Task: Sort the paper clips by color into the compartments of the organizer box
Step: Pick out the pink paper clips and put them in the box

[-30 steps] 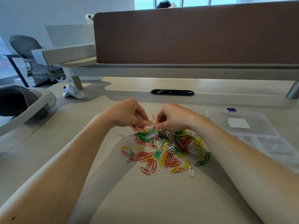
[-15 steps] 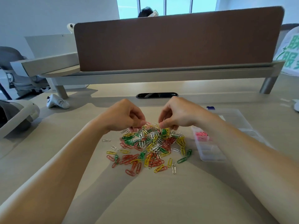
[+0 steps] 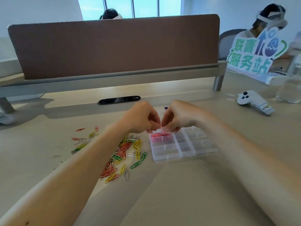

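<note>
Both hands, left (image 3: 143,117) and right (image 3: 176,116), pinched pink clips (image 3: 162,129) over the box (image 3: 184,154)'s pink compartment, apparently ready to drop them.

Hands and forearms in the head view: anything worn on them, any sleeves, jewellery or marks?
Both the left hand and right hand are bare, without gloves. No sleeves, watch or rings show. One small dark mark sits low on the left forearm.
</note>
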Motion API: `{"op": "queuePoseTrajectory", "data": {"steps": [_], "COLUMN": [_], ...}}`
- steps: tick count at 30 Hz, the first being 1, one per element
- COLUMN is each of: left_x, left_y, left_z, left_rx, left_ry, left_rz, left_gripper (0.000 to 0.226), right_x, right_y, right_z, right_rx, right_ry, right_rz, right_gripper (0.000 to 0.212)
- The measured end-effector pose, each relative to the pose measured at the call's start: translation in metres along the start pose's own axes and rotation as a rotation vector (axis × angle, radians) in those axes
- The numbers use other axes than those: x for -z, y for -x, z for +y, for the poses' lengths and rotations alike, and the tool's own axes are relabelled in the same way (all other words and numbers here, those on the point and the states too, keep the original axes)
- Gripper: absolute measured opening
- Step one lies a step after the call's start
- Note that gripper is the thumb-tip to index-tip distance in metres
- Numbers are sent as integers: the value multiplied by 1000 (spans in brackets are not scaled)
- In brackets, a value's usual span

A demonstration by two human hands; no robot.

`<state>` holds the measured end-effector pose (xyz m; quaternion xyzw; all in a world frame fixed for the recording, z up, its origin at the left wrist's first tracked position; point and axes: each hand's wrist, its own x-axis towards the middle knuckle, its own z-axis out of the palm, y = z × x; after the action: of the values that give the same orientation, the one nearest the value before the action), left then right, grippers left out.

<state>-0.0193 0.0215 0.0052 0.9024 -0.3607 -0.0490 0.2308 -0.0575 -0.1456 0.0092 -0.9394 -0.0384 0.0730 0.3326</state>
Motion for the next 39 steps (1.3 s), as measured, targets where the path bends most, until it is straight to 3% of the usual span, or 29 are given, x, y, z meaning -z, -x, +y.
{"op": "queuePoseTrajectory", "data": {"steps": [9,17,23,27,33,37,39], "left_x": [4,11,27,45,66,63,58], "left_y": [-3,13,34,56,82,87,84], "left_z": [0,-8,-22,-40,-72,-92,-102], "left_rx": [15,6,0,61,189,314,334], "left_ry": [12,46,33,47,-49,-164,-228], "left_rz": [-156,-64,3,54,12,-114,-67], "left_gripper": [19,16,13,12,6,9,18], "right_x": [9,7,5,-1,-2,-26,-42], "right_y": [3,6,9,9,1,-16,-31], "right_z": [5,1,-10,-13,-40,-76,-90], "right_rx": [4,2,126,104,221,296,305], "right_ry": [-10,135,144,261,163,193,260], "right_rz": [-9,18,31,-118,-5,-103,-156], "right_gripper": [18,11,23,22,17,7,7]}}
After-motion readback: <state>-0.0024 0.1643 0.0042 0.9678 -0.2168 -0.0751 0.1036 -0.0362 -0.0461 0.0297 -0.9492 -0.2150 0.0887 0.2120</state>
